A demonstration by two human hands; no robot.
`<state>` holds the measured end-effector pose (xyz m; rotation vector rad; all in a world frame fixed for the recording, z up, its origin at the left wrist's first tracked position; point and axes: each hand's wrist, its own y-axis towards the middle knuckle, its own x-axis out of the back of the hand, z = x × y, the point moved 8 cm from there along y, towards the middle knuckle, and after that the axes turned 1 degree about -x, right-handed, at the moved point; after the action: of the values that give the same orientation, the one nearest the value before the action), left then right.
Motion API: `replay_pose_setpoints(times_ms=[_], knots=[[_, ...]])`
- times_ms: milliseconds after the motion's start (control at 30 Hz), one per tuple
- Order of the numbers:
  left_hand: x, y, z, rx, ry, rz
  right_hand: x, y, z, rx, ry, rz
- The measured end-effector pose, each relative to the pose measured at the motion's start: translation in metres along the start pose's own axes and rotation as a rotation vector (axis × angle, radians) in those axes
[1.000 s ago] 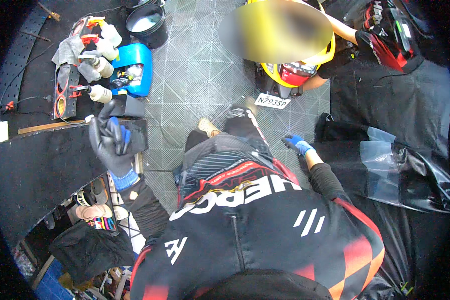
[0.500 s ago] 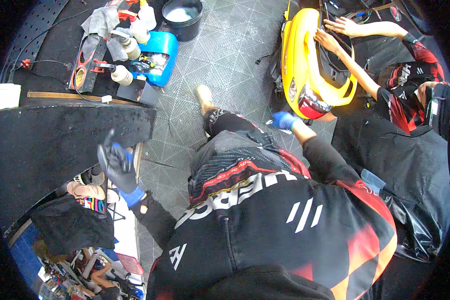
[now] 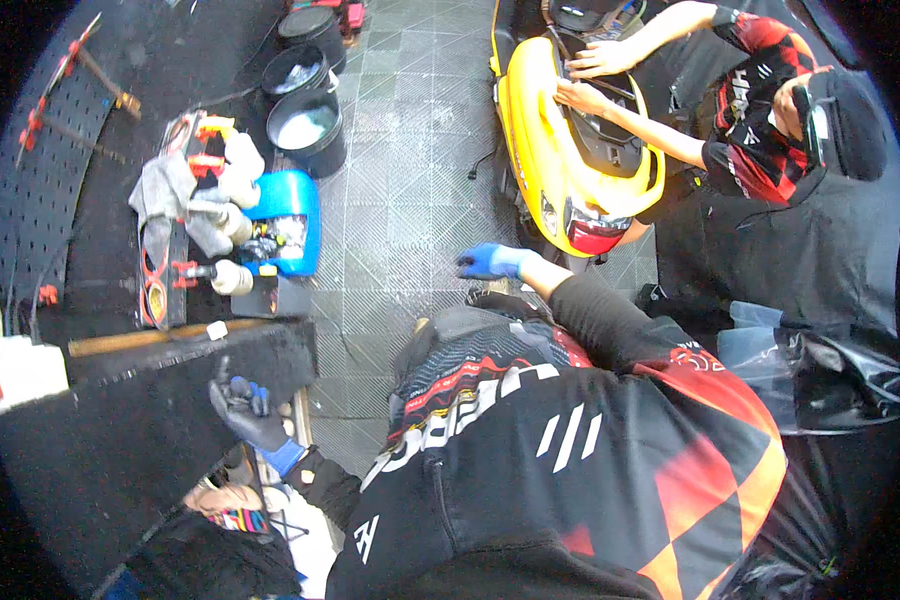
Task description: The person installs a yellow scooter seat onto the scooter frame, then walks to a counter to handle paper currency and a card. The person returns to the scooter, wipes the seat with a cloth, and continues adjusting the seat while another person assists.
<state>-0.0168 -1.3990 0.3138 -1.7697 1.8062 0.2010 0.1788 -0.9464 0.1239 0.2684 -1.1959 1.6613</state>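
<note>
My left hand (image 3: 250, 412), in a black and blue glove, is raised over the edge of the black bench (image 3: 120, 440). Its index finger points out and nothing shows in its grip. My right hand (image 3: 494, 262), in a blue glove, reaches forward above the floor, left of a yellow scooter body (image 3: 535, 120) with a red tail light (image 3: 595, 235). Its fingers look loosely bent and apart, holding nothing visible. A co-worker's two bare hands (image 3: 602, 60) rest at the scooter's upper edge.
Ahead on the left stand black buckets (image 3: 315, 130), a blue bin (image 3: 305, 230) of small items, several spray bottles (image 3: 235, 278) and a grey cloth (image 3: 163, 187). A wooden strip (image 3: 140, 340) edges the bench. Black sheeting (image 3: 770, 265) spreads on the right.
The view has shifted forward and turned, bringing more buckets into sight. My right hand now lies farther left of the scooter. The left hand stays raised; the co-worker's hands remain on the scooter.
</note>
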Motion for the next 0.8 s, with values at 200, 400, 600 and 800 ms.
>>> replay_pose_setpoints(times_ms=[200,400,600,800], knots=[[-0.137,0.050,0.043,0.042,0.252,0.362,-0.054,-0.152,-0.177,-0.603,0.135,-0.024],[-0.252,0.084,0.079,0.144,0.341,0.510,-0.111,-0.194,-0.208,-0.839,0.269,-0.134],[-0.330,0.141,0.110,0.094,0.621,0.576,-0.096,-0.059,-0.198,-0.545,0.335,0.014],[-0.383,0.231,0.121,0.204,0.724,0.303,0.064,0.130,-0.221,-0.298,0.193,-0.053]])
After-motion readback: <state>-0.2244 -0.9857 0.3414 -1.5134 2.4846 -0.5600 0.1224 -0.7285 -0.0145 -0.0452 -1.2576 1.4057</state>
